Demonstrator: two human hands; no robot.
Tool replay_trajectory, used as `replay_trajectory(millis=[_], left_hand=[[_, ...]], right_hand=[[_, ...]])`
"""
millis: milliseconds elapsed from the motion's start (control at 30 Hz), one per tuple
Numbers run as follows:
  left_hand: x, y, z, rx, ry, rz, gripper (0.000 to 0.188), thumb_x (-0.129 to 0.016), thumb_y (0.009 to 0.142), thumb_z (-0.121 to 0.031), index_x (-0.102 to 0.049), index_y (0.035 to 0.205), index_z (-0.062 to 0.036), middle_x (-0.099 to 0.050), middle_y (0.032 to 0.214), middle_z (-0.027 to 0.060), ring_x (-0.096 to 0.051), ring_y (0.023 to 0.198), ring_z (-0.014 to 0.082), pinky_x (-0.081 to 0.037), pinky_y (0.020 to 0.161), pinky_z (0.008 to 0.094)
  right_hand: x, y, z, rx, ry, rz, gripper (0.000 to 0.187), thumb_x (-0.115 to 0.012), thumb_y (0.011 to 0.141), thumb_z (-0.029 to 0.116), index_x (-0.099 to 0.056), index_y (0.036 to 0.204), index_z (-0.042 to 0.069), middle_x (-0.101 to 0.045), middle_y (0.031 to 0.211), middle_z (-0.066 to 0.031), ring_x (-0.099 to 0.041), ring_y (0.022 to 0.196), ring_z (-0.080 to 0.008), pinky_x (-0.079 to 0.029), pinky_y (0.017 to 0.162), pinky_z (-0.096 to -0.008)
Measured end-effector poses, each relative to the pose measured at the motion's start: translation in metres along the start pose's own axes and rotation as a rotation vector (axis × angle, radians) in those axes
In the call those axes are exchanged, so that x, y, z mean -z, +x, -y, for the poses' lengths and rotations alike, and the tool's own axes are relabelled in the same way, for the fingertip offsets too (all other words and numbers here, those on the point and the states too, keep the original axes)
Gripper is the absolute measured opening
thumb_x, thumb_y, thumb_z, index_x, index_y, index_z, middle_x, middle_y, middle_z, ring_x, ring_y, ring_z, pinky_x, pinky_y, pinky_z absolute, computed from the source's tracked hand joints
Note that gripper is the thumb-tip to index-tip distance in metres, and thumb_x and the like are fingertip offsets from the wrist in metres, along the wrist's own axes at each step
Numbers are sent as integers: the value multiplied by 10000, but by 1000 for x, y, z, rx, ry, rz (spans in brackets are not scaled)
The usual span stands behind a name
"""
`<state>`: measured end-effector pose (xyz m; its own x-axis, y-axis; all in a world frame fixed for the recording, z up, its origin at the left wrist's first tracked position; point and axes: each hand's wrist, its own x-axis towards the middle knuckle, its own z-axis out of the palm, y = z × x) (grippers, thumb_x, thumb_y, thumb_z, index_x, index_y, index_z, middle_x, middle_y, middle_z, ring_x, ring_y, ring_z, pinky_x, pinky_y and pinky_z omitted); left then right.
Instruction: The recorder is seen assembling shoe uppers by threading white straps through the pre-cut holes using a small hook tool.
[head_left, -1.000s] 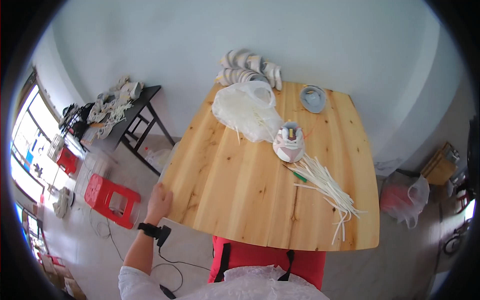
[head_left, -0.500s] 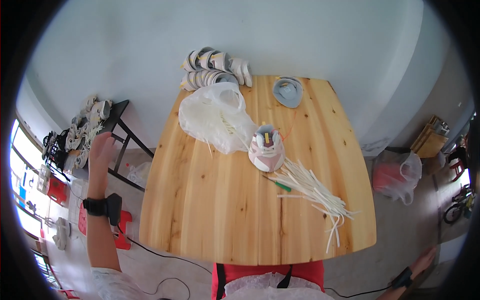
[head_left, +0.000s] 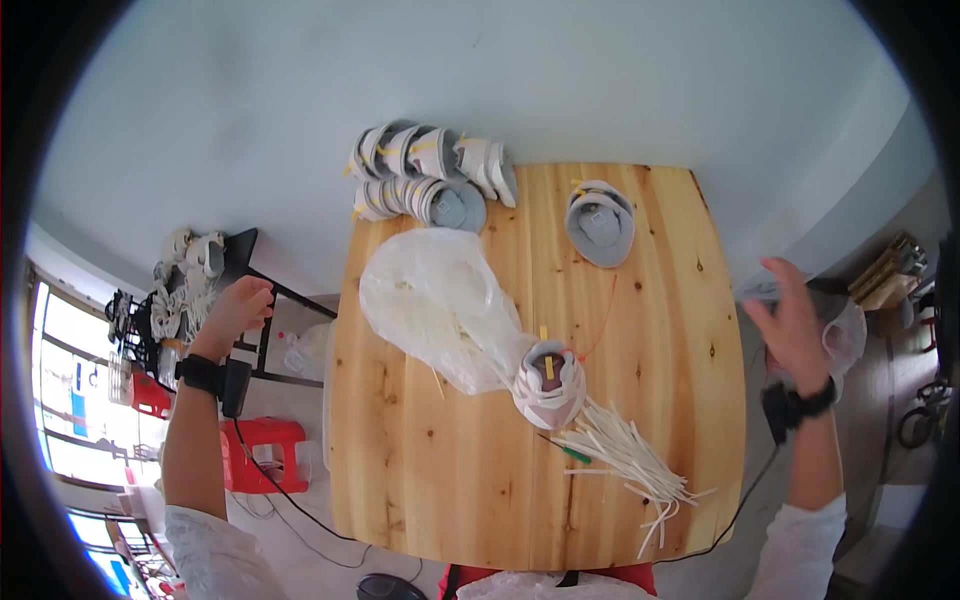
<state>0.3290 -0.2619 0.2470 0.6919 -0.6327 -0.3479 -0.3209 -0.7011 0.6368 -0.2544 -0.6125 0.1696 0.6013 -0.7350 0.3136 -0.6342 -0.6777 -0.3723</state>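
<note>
My left hand is raised off the table's left side, fingers loosely bent and apart, holding nothing. Off the right edge my right hand is up too, thumb and fingers spread. Between them, on the wooden table, stands a pink and white shoe upper. A thin pointed tool with a green handle lies in front of it, beside a bundle of white laces. A translucent plastic bag touches or nearly touches the upper's left side. Orange thread trails behind it.
Rows of shoe uppers are stacked at the back left, and nested grey uppers sit at the back right. A red stool and a black side table with shoes stand left. Cables run from both wristbands.
My right hand has come up from the lower right corner to beside the table. My left hand has shifted slightly right and its fingers have bent. The whole view has shifted.
</note>
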Motion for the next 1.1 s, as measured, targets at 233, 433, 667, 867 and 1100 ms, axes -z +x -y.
replay_trajectory(millis=[233,433,667,867,1100], left_hand=[[14,86,-26,-57,-74,-145,508,-578,881,-412,-456,1253,-90,-564,1123,87,-573,936,175,-473,772,314],[-42,164,-41,-13,-346,-189,691,-593,852,-516,-315,1371,-156,-431,1324,142,-463,1150,290,-412,922,435],[-61,244,-39,57,-521,-173,855,-493,797,-713,-208,1446,-234,-259,1441,194,-263,1323,382,-258,1025,583],[-93,314,-39,22,-660,-2,824,-403,790,-773,-288,1427,-263,-257,1474,104,-239,1333,378,-182,1016,654],[-72,335,-14,79,-668,266,840,-536,770,-712,-345,1413,-205,-324,1431,124,-265,1324,322,-278,988,610]], right_hand=[[-138,121,29,-83,39,180,786,-744,701,244,-348,1352,53,-343,1360,-271,-361,1247,-434,-350,1031,-452],[-217,179,40,-216,332,160,789,-798,645,161,-400,1318,58,-469,1274,-247,-512,1130,-380,-438,929,-412],[-229,222,44,-665,1399,150,385,-658,845,212,-543,1157,17,-652,938,-94,-626,810,-165,-498,668,-313],[-312,298,95,725,1860,470,291,-596,878,91,-532,1153,19,-603,890,-44,-584,731,-151,-481,583,-277],[-299,276,182,-520,1883,743,395,-600,874,99,-535,1261,55,-582,1184,-83,-569,1064,-196,-478,867,-309]])
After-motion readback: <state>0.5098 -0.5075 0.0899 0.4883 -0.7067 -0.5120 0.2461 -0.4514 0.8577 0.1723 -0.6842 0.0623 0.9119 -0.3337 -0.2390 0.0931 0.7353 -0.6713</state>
